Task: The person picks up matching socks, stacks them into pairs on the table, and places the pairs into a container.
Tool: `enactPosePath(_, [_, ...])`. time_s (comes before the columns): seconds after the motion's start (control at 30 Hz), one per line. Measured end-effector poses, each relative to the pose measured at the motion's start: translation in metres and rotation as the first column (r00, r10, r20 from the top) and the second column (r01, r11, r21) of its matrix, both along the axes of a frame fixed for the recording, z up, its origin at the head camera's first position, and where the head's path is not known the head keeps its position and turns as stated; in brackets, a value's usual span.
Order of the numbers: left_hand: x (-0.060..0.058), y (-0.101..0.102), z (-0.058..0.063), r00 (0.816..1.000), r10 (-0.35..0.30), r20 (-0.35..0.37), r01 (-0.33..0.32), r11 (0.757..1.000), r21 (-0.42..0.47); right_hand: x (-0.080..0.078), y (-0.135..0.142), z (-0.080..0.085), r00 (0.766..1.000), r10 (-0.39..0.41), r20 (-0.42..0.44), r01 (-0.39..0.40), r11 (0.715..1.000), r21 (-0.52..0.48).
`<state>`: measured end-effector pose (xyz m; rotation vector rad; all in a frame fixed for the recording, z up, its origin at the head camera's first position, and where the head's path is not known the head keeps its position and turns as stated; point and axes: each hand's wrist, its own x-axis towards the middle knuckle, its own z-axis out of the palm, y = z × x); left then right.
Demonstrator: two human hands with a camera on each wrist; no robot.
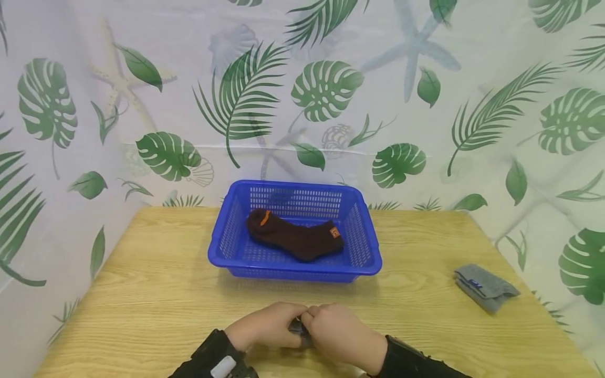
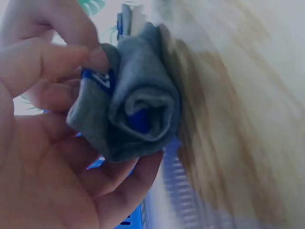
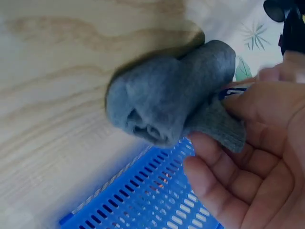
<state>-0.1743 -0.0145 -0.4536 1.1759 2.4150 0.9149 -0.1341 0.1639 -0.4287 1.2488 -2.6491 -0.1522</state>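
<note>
A grey sock (image 2: 145,78), rolled into a bundle with a blue label on its cuff, lies on the table between both hands. My left hand (image 1: 267,326) holds it from the left, fingers curled under the roll in the left wrist view. From the other side my right hand (image 1: 342,333) pinches the cuff by the label, as the right wrist view shows. The head view hides most of this sock (image 1: 298,327) behind the hands. The spiral end of the roll faces the left wrist camera.
A blue plastic basket (image 1: 295,270) stands behind the hands, with dark brown socks (image 1: 295,236) with orange marks lying in it. Another folded grey sock bundle (image 1: 484,287) rests at the right on the wooden table (image 1: 156,294). Leaf-patterned cloth (image 1: 264,157) hangs behind.
</note>
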Motion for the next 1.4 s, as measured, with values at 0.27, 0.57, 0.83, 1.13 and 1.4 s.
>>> enactPosePath(0.27, [0.0,0.001,-0.004,0.99,0.128,0.057,-0.137,0.972,0.19,-0.01,0.01,0.035,0.983,-0.064,0.169,0.106,0.961,-0.256])
enactPosePath(0.57, [0.0,-0.001,-0.015,0.974,0.14,0.178,-0.194,0.922,0.336,-0.008,0.028,0.074,0.949,0.101,0.298,0.116,0.768,-0.63])
enactPosePath(0.83, [-0.006,-0.036,-0.015,0.965,0.163,0.205,-0.214,0.942,0.259,0.004,0.066,0.099,0.89,-0.07,0.451,0.386,0.645,-0.659])
enactPosePath(1.13, [-0.013,-0.08,-0.007,0.944,0.277,0.182,-0.302,0.945,0.129,-0.004,0.094,0.047,0.743,-0.309,0.594,0.569,0.76,-0.315])
enactPosePath(1.4, [0.006,-0.054,0.004,0.802,0.447,-0.397,-0.513,0.855,-0.074,-0.011,0.074,0.013,0.826,-0.47,0.31,0.524,0.844,-0.116])
